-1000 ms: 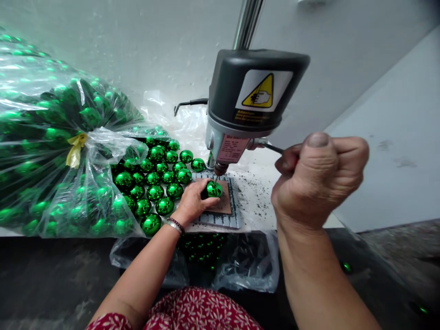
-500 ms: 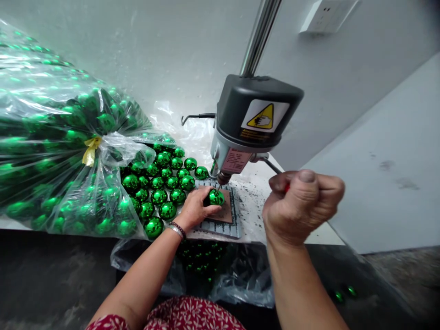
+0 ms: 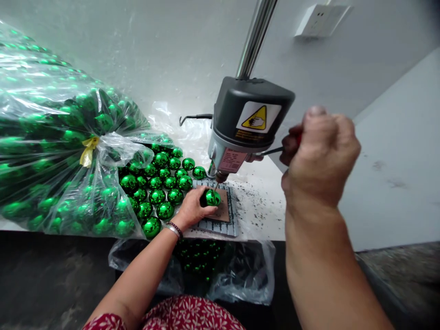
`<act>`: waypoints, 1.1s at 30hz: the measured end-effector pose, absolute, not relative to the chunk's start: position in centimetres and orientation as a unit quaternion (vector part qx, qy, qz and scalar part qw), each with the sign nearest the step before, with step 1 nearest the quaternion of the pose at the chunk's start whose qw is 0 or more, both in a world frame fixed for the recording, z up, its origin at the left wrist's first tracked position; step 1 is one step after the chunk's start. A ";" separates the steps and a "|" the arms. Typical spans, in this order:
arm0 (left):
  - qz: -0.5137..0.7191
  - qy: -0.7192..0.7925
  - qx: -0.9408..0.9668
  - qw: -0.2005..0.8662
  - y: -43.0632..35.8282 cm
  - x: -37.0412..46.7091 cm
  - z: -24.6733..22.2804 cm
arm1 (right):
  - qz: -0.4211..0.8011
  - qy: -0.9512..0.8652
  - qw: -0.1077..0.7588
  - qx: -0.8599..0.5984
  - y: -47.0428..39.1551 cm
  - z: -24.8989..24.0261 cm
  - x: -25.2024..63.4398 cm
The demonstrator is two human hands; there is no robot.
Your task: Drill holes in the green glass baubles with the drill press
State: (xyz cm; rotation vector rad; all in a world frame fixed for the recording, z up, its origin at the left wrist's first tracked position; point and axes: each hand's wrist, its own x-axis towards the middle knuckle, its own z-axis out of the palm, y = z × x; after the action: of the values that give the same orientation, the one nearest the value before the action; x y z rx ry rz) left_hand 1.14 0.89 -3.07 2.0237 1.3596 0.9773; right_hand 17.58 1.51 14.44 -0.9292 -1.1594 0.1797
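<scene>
My left hand (image 3: 195, 207) grips a shiny green ball (image 3: 213, 197) from its left side, on a brown pad (image 3: 224, 213) over the grey slotted base plate (image 3: 232, 228). Above the ball is the drill press (image 3: 250, 114), its thin bit reaching down to the ball's top; whether it touches cannot be told. At the right, my right hand (image 3: 319, 156) is closed around the red-ended lever (image 3: 273, 151) of the press, raised to about the height of the motor housing.
Many green balls (image 3: 157, 197) stand left of the plate, beside a large tied clear bag (image 3: 44, 137) of balls. Dark shavings lie on the white table (image 3: 264, 215). Below its front edge hangs an open plastic bag (image 3: 247, 275) with more balls. A socket (image 3: 323, 20) is on the wall.
My right hand has moved up and to the right, raising the lever. My left hand still holds the ball on the pad. The view has shifted slightly.
</scene>
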 end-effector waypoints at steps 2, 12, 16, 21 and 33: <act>0.367 0.485 0.749 0.261 0.5 0.9 -2.8 | 0.118 -0.519 0.721 -0.443 2.5 15.9 17.8; 0.444 0.499 0.734 0.120 -1.3 -0.9 -1.9 | 0.127 -0.488 0.749 -0.429 2.8 16.0 17.4; 0.336 0.679 0.653 -0.007 0.3 -1.4 -1.1 | 0.122 -0.492 0.742 -0.439 2.8 16.0 17.4; 0.212 0.747 0.630 -0.003 2.1 -1.2 -0.4 | 0.110 -0.507 0.739 -0.429 2.9 15.9 17.7; 0.155 0.632 0.755 0.081 2.3 -1.6 -0.3 | 0.091 -0.524 0.738 -0.416 3.0 15.7 17.7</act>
State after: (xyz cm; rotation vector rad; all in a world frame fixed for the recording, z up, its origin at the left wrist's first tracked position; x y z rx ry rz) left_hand -1.59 2.29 -0.29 2.2569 1.8883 0.4621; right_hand 17.75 3.04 15.73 -0.9122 -1.1498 0.2004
